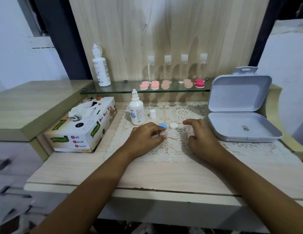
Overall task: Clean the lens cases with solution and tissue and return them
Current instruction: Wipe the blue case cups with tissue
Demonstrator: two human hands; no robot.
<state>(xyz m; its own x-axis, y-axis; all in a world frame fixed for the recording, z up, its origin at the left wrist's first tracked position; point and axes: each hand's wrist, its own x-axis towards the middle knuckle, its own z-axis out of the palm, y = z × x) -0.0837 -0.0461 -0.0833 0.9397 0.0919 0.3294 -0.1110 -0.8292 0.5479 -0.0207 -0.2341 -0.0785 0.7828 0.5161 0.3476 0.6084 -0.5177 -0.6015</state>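
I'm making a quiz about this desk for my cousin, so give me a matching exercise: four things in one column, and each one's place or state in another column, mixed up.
Things:
1. tissue box
2. small solution bottle
3. grey box
4. pink lens cases

Place or state:
A. on the glass shelf
B. lid open, at the far right
C. uncapped, standing on the lace mat
D. at the left, tissue sticking out

Pairs: 1-D, 2-C, 3-B, 4-A
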